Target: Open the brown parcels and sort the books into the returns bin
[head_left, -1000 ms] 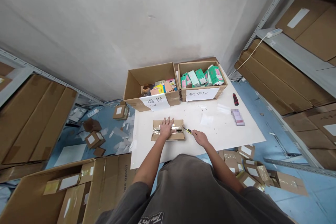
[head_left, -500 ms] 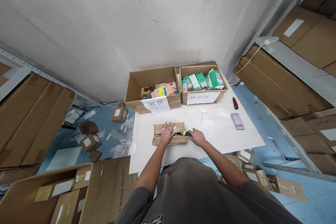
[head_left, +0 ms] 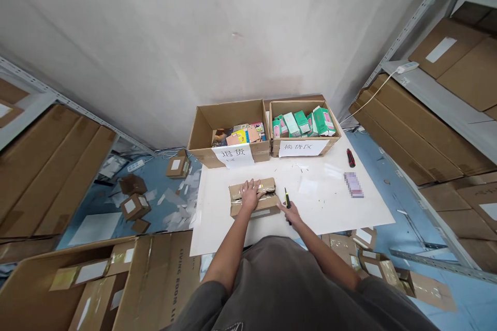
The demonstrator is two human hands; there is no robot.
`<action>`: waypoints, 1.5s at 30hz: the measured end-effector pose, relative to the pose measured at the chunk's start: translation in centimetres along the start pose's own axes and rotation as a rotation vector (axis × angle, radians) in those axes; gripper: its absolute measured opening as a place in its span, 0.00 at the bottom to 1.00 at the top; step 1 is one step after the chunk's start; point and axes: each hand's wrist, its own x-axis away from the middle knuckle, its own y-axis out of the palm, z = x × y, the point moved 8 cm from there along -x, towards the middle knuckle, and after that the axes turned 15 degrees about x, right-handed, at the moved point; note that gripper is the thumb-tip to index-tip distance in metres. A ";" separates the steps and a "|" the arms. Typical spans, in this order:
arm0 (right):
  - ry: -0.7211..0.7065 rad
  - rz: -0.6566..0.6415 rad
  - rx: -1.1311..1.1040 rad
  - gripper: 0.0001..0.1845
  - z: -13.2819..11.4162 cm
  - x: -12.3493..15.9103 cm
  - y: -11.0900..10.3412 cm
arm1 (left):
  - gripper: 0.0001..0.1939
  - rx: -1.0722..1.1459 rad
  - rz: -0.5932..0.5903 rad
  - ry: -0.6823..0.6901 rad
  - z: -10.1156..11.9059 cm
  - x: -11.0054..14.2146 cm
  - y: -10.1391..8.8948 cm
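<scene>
A small taped cardboard box (head_left: pixel 267 201) lies near the front of the white table, with a dark gap along the middle of its top. My left hand (head_left: pixel 249 194) rests on that top, fingers spread. At the box's right end is my right hand (head_left: pixel 291 213), closed round a black and yellow utility knife (head_left: pixel 288 200). The blade points away from me and is clear of the box. The fingers of my right hand touch or nearly touch the box's near right corner; I cannot tell which.
Two open cartons stand at the table's back: the left carton (head_left: pixel 202 158) holds mixed packs, the right carton (head_left: pixel 275 147) green and white boxes. A red and black cutter (head_left: pixel 350 158) and a blurred purple item (head_left: pixel 353 185) lie right. Shelves of boxes (head_left: pixel 404 129) flank the table.
My right hand has drawn the knife out of the gap in the box top and turned its blade forward. The box's near side has tilted more into view. My left hand stays on it.
</scene>
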 end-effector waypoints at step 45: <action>-0.361 -0.198 0.104 0.19 -5.0 -0.8 -4.6 | 0.44 -0.003 -0.094 0.315 4.4 4.4 1.6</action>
